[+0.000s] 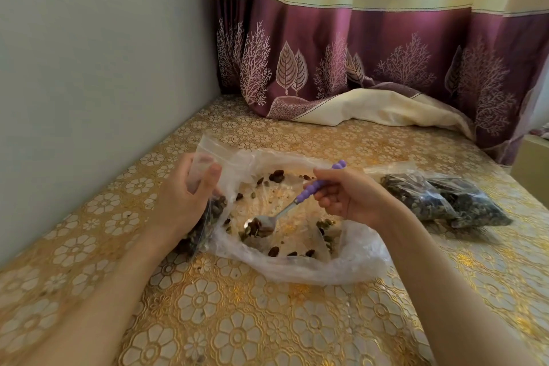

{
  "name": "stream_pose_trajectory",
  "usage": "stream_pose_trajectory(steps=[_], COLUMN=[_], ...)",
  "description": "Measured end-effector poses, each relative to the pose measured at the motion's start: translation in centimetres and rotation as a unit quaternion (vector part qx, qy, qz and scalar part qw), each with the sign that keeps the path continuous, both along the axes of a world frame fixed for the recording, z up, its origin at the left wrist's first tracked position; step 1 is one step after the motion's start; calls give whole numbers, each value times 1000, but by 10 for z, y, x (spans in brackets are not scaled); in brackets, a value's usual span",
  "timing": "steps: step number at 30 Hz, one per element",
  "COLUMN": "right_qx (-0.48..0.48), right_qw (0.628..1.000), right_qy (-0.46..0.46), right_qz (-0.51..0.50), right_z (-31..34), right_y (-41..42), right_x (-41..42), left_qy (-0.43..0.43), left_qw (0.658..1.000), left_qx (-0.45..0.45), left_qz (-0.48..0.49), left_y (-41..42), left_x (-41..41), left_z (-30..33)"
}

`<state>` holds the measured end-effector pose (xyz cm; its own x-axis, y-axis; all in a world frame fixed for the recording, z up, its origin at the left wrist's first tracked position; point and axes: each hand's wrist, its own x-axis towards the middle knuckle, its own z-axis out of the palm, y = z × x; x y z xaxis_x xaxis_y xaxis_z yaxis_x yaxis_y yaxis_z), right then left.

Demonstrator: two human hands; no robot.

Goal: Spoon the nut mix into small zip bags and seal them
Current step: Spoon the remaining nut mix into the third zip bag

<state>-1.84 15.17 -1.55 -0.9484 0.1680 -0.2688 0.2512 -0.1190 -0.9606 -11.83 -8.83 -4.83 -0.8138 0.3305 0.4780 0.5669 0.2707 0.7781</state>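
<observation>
Nut mix (261,230) lies thinly scattered inside one big, floppy clear bag (341,264) spread open on the bench (237,321). At the left, the left hand (190,196) pinches the upper part of one small zip bag (205,217), already part filled and sagging against the bench. That film looks light, slippery and limp, so I'd take hold just below the zip strip to keep its mouth open. In the middle, one spoon (267,224) rests its loaded bowl among the loose pieces; the right hand (347,196) grips its purple beaded handle. Farther right lie what look like two filled bags (445,199), side by side.
</observation>
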Motion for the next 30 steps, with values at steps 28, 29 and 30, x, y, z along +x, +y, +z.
stream_pose_trajectory(steps=[28,29,30], right_qx=[108,101,92], right_qw=[930,930,929], right_qy=[345,344,343], right_qz=[-70,-85,-107], right_z=[49,49,47], right_y=[-60,-57,-54], right_x=[11,10,10], left_qy=[-26,-24,-23], left_qw=[999,999,999], left_qx=[8,3,-1], left_qz=[-47,-45,-44], left_y=[0,0,0], left_x=[11,11,11], left_z=[7,7,7])
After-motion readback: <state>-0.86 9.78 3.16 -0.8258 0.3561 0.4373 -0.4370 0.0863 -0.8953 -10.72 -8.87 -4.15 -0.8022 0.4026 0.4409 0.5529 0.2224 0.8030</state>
